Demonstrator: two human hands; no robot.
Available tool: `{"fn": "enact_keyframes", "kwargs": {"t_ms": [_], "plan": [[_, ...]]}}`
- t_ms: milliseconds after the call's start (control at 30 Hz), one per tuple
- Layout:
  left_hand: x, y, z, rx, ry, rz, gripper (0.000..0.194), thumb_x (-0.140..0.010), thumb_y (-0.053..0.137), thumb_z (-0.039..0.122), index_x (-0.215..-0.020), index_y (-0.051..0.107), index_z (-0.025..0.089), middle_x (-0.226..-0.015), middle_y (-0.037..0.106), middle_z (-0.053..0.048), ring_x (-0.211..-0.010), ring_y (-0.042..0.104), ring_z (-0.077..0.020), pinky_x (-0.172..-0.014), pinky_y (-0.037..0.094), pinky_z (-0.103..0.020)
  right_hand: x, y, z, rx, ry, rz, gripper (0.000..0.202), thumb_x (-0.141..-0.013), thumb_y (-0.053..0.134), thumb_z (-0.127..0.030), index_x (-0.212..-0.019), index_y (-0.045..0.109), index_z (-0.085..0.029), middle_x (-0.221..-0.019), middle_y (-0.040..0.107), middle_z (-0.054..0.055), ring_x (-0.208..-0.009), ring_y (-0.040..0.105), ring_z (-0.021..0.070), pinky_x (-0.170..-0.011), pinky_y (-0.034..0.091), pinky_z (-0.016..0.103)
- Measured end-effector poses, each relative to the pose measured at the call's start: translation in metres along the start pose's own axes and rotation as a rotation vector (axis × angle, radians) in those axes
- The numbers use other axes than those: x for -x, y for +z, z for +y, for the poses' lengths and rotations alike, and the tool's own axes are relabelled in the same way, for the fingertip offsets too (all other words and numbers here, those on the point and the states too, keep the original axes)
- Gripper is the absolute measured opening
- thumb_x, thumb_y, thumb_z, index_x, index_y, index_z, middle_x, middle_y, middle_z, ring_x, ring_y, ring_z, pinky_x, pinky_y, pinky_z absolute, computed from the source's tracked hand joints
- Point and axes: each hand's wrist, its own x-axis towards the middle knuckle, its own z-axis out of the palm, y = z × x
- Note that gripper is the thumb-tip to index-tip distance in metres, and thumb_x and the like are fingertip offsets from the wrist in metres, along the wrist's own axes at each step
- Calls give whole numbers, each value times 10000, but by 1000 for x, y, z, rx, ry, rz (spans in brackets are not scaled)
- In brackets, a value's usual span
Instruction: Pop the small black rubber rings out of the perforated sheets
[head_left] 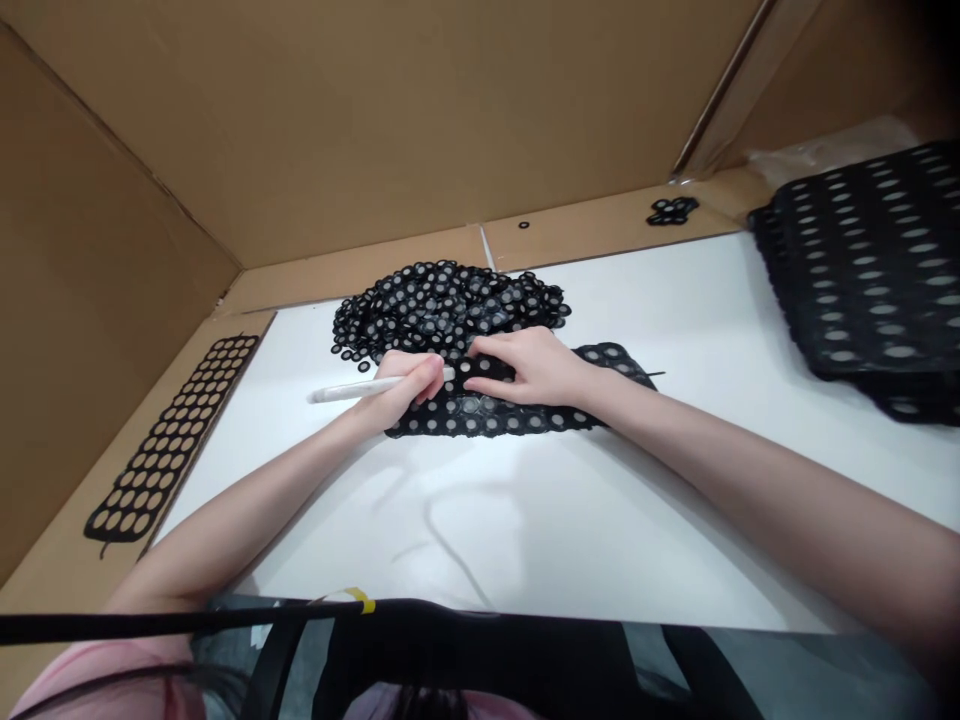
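From here I look down on a workspace enclosed by tan cardboard walls [450, 120]. Far left, a black perforated strip with rows of round holes [163, 455] lies on cardboard beside the smooth white board [337, 540]. On the board, my left hand [409, 385] is closed around a slim white pen-shaped tool [349, 391], above a flat black sheet dotted with pale discs [491, 415]. Behind the sheet sits a heap of small black rings with pale centres [446, 300]. My right hand [541, 368] rests on the sheet, thumb and fingers parted, gripping nothing I can see. Farther right, a small black ring cluster [673, 210] lies on the back cardboard, then stacked black dotted sheets [877, 260] by crumpled clear plastic [832, 143].
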Motion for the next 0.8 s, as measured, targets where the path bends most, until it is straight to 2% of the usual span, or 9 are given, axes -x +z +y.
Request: {"fn": "enact_keyframes", "kwargs": {"t_ms": [100,200,467,800], "plan": [[-4,1,-1,-93,8,-17,506,-992,301,377,-572,467,150,-539,464,20,-537,440,-89,-578,356,-229,-1,7,5,40,-30,98,322,-947,407,-415,-953,620,-173,-891,671,83,-766,570,204,-716,374,315],[-6,2,-2,-153,10,-24,472,-992,309,349,-603,482,147,-574,481,20,-558,447,-87,-595,361,-223,-3,12,7,20,-64,130,263,-942,436,-370,-933,615,-178,-914,645,92,-874,535,229,-784,374,342],[-4,4,-9,-226,78,-13,437,-994,332,312,-624,494,145,-591,498,19,-554,449,-76,-598,358,-211,-6,19,-3,-128,47,181,152,-922,493,-317,-884,578,-197,-903,634,72,-911,498,239,-791,338,361],[-6,5,-13,-290,149,-26,432,-997,323,302,-627,482,147,-590,499,13,-541,447,-76,-568,349,-207,-7,24,-2,-140,55,186,111,-899,512,-240,-802,536,-192,-839,629,50,-854,494,215,-763,303,347]]}}
